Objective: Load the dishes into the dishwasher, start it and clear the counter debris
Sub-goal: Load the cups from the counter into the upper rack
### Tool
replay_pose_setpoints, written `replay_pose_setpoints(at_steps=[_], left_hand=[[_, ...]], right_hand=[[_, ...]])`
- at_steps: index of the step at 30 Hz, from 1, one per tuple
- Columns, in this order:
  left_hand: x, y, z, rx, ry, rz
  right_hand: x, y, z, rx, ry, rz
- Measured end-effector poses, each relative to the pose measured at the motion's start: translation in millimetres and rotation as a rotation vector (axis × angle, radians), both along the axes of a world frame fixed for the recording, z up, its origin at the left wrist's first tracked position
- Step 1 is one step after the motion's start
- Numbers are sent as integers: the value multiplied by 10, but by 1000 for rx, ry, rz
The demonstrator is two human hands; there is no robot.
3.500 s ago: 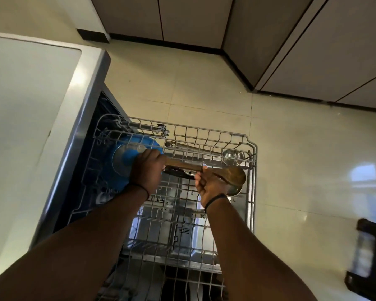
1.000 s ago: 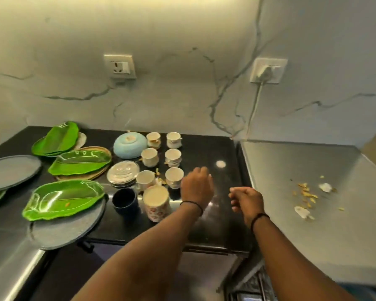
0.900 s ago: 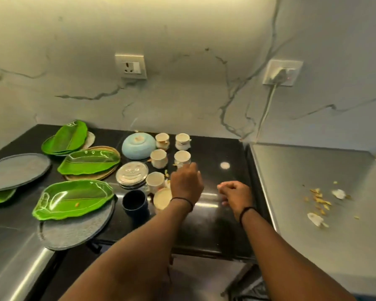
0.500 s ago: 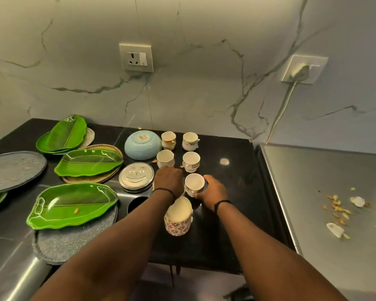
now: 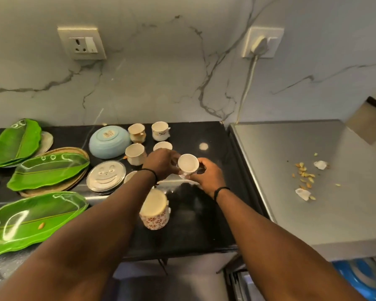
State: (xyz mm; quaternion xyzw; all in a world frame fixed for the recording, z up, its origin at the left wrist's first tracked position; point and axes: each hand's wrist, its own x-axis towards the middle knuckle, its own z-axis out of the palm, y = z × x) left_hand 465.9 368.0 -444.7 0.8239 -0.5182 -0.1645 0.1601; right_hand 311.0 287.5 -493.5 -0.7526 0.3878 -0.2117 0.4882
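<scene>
A small white cup [image 5: 188, 163] is just above the black counter [image 5: 206, 224], with both hands on it. My right hand [image 5: 207, 175] grips its right side and my left hand [image 5: 161, 162] curls against its left side. Other small white cups [image 5: 135, 153] [image 5: 160, 131] [image 5: 136, 132] stand behind the hands. One more cup [image 5: 162, 146] shows partly above my left hand. A floral mug [image 5: 154, 210] stands under my left forearm. Food debris [image 5: 304, 173] lies on the steel dishwasher top [image 5: 313, 213] at the right.
An upturned blue bowl [image 5: 109, 141], a steel lid with a smiley face [image 5: 106, 175] and several green leaf-shaped plates [image 5: 46, 170] fill the counter's left side. A blue dish in the open dishwasher [image 5: 361, 276] shows at the bottom right. A plugged cord [image 5: 246, 88] runs down the wall.
I turned from the dishwasher rack to the counter. Both hands reached in among the cups. The small white cup is now lifted slightly and held between both hands.
</scene>
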Motion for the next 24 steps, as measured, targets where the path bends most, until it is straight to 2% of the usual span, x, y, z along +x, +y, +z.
replay_pose_setpoints(at_steps=[6,10,17,20,24], left_hand=[[-739,-511,438,-162,241,-88],[-1749,-901,556,-203,520,-206],[-4392,-1128,87,39,955,-421],[-5339,-986,-203,213,1159,-333],[-6265,-685,-655,442,1196,-228]], right_hand=[[-889,-387,488,-37,-134,-129],[-2043,-545,743,-13,-241,-300],[-4610,-175,468,294,-407,-744],[-5424,102,236,348,-409,-881],[-6181,422,-291,392,-267,-1044]])
